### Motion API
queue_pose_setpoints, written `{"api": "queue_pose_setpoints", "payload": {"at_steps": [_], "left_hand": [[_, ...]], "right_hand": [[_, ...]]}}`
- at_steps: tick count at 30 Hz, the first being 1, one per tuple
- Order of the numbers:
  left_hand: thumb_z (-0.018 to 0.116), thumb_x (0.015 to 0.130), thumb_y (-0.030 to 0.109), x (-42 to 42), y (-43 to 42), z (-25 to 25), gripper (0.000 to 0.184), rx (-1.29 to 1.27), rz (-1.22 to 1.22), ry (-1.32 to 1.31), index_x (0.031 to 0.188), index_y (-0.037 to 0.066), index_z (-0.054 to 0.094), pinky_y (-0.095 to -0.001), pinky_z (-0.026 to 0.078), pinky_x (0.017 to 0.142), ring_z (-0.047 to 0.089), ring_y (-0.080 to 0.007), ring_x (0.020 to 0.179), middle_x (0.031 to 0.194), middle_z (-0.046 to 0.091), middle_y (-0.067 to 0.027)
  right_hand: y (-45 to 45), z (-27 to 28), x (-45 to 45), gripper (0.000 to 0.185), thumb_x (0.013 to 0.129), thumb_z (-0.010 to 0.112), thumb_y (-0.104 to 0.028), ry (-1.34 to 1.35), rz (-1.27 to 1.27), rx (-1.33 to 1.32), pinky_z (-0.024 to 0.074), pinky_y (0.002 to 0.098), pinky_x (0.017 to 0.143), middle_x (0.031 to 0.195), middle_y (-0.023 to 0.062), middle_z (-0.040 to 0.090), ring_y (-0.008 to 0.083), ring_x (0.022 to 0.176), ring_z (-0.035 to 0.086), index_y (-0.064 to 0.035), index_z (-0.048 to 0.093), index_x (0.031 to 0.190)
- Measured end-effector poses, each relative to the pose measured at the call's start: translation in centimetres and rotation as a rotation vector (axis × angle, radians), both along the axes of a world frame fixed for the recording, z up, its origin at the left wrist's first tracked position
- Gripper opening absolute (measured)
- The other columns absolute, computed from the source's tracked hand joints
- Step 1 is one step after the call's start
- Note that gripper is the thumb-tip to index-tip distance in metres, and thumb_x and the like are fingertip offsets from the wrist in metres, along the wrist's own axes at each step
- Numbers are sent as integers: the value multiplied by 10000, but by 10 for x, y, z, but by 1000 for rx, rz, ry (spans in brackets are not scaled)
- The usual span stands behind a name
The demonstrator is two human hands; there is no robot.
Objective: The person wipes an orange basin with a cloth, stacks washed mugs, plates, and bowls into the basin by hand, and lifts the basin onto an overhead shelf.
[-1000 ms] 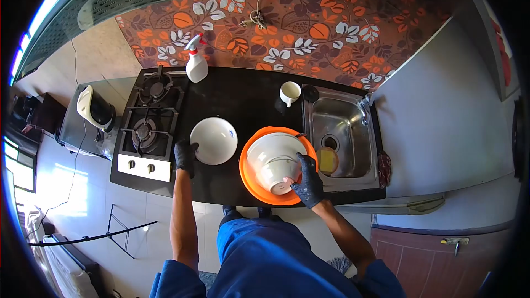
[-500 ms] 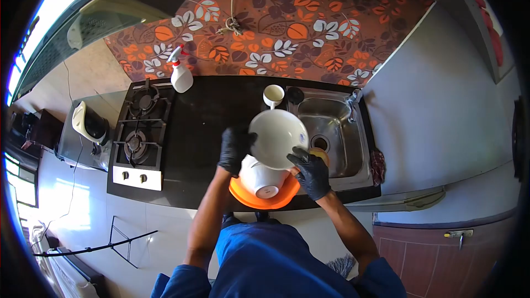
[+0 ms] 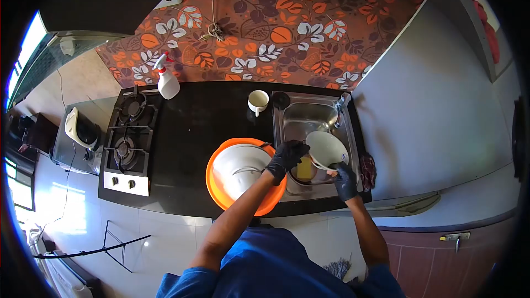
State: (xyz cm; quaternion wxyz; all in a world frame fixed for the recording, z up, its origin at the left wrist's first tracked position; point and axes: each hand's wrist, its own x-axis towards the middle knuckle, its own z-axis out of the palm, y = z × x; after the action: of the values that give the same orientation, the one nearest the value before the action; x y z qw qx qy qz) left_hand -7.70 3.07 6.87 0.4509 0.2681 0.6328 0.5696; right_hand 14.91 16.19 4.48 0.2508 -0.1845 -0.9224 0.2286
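A white bowl (image 3: 327, 150) is tilted over the sink (image 3: 292, 189). My right hand (image 3: 345, 181), in a black glove, grips its lower right rim. On the other side, my left hand (image 3: 288, 157), gloved too, has its fingertips closed at the bowl's left rim. Below the bowl, a yellow sponge (image 3: 304, 169) shows inside the sink. Left of the sink stands an orange basin (image 3: 269, 203) with white dishes (image 3: 234, 168) in it, partly covered by my left hand and forearm.
A white mug (image 3: 258, 100) and a round black object (image 3: 281, 100) are behind the basin. The faucet (image 3: 342, 102) rises at the sink's back right corner. Further left are a spray bottle (image 3: 168, 84) and a gas stove (image 3: 126, 152). A dark red cloth (image 3: 367, 171) hangs at the right edge.
Both hands have moved right with the bowl, from above the orange basin to over the sink. The basin's dishes and the sponge are now more exposed. The camera view has shifted slightly.
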Motion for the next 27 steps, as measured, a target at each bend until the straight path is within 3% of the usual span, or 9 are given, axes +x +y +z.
{"api": "queue_pose_setpoints", "payload": {"at_steps": [3, 9, 14, 18, 27], "left_hand": [[636, 804, 132, 1, -15, -12, 229, 157, 28, 281, 990, -1, 641, -264, 483, 604, 572, -142, 615, 773, 635, -64], [614, 824, 101, -3, -61, 4, 230, 184, 248, 382, 1041, 33, 646, -253, 481, 653, 589, -135, 696, 871, 650, -55], [600, 826, 62, -11, -101, 31, 265, 100, 354, 389, 1088, 48, 641, -249, 478, 671, 578, -123, 696, 914, 663, -46], [599, 815, 41, -29, -132, 25, 273, 154, 523, 376, 1084, 52, 646, -235, 467, 677, 561, -107, 705, 918, 667, -40], [650, 751, 13, -56, -176, 3, 263, 18, 697, 562, 1009, 62, 661, -235, 462, 624, 553, -123, 652, 903, 680, -49]], "right_hand": [[23, -23, 5, 194, 741, 638, -62, 32, -149, -279, 474, 309, 600, 768, 79, 644, 209, 662, 608, 0, 639, 925], [58, -52, 8, 239, 777, 686, -193, 61, -370, -703, 478, 332, 614, 776, 96, 631, 220, 636, 596, 15, 635, 882], [78, -75, 8, 304, 810, 687, -250, 87, -442, -991, 531, 327, 635, 782, 99, 612, 246, 695, 605, -25, 600, 996], [83, -92, 15, 434, 804, 706, -320, 290, -599, -1560, 543, 411, 711, 890, 106, 611, 247, 732, 603, -82, 545, 1130], [92, -136, 28, 524, 777, 713, -364, 559, -457, -1792, 491, 505, 816, 983, 84, 597, 235, 822, 589, -152, 492, 1203]]}}
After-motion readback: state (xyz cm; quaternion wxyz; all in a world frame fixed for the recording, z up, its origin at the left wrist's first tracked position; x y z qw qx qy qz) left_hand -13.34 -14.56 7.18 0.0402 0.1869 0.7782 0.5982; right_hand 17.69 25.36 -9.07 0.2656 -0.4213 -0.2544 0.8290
